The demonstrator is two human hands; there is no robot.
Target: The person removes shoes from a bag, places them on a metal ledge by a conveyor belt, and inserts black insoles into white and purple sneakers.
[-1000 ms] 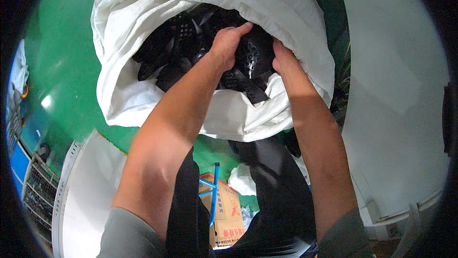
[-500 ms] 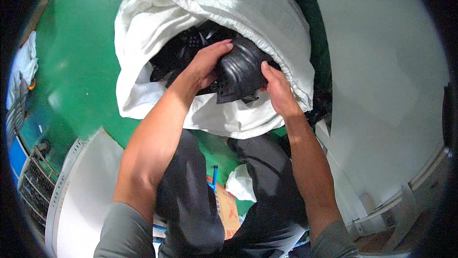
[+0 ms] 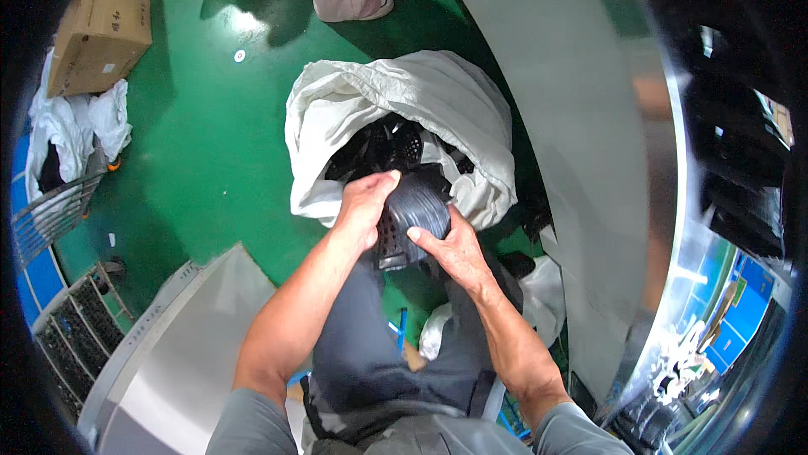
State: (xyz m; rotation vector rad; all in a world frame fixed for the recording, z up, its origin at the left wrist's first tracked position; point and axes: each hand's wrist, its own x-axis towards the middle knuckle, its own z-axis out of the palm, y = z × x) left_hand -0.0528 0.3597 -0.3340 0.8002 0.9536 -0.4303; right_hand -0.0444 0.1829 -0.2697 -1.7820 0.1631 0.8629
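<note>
Drawn partly past the near rim of the white sack [image 3: 475, 114], one black ribbed part [image 3: 418, 205] is grasped by left hand [image 3: 363, 209] and right hand [image 3: 455, 248]. Similar black pieces [image 3: 394, 145] remain inside.

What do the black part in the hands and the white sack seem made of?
Black part: probably moulded plastic, semi-gloss, given its ridges, perforations and soft highlights; rubber is possible. White sack: matt, flexible fabric, perhaps woven synthetic, since it slumps in soft folds.

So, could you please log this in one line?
left hand, right hand: gripping | held: curved ridged black part | ahead: open white fabric sack
</note>
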